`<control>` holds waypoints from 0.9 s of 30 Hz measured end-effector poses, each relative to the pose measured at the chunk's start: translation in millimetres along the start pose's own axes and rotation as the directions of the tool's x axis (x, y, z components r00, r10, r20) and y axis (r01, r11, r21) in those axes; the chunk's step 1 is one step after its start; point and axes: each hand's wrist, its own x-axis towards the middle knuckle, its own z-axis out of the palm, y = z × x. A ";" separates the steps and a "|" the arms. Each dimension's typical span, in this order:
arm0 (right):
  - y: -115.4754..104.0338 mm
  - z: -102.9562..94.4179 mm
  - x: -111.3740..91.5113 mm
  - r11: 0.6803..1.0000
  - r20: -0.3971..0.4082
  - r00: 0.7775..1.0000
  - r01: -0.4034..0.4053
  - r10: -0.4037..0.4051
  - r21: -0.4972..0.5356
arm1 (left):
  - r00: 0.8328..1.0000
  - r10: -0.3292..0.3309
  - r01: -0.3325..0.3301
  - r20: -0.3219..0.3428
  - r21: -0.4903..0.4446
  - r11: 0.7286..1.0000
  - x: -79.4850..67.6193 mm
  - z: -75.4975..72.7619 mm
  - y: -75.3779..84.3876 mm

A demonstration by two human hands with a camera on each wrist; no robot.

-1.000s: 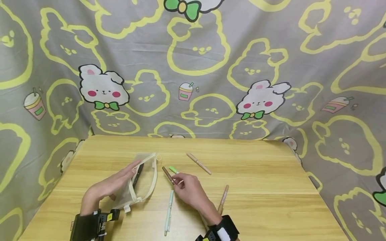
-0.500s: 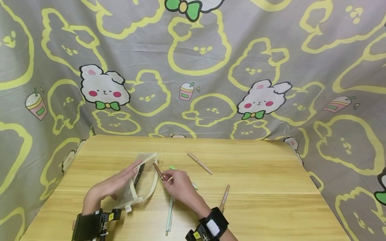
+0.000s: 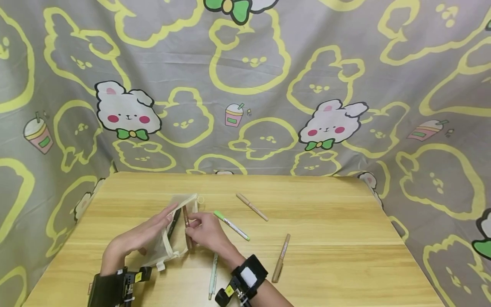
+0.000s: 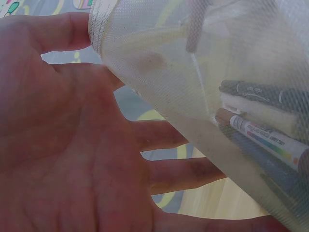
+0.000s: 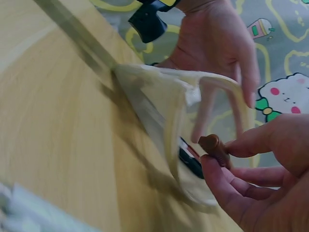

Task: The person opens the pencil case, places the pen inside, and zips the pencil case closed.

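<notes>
A translucent mesh zip pouch [image 3: 155, 253] stands on its side at the table's left, its mouth held wide. My left hand [image 3: 140, 235] supports it from the left, fingers straight and spread against the mesh [image 4: 159, 92]. Between thumb and fingertips, my right hand [image 3: 209, 232] pinches a brown marker [image 5: 211, 145] at the pouch's mouth; the marker's far part is seen through the mesh. Inside the pouch lie a black pen [image 3: 174, 223] and, in the left wrist view, a marker with a colourful label [image 4: 265, 135], partly blurred by the mesh.
A green-capped marker [image 3: 232, 226] lies right of the pouch. Beyond it is a beige pen [image 3: 252, 207], and a tan pen [image 3: 281, 258] lies further right. A pale mint pen [image 3: 212, 279] sits near my right wrist. A patterned curtain [image 3: 264, 106] surrounds the wooden table [image 3: 326, 213].
My right hand has carried the brown marker leftward from beside the green-capped marker to the pouch's mouth, uncovering the green-capped marker. The left hand has stayed at the pouch.
</notes>
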 end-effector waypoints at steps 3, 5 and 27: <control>-0.9 9.9 3.2 0.996 0.017 1.000 -0.025 0.023 0.089 | 0.999 -0.037 0.037 0.003 -0.023 0.999 -0.4 0.6 -0.4; -2.0 15.3 5.0 0.990 0.017 0.999 -0.040 0.038 0.136 | 0.999 -0.034 0.034 0.007 -0.026 0.999 -0.6 0.5 -0.7; -14.7 34.1 12.4 0.894 0.031 0.984 -0.173 0.176 0.413 | 1.000 -0.011 0.011 0.025 -0.030 1.000 0.4 -2.0 -0.1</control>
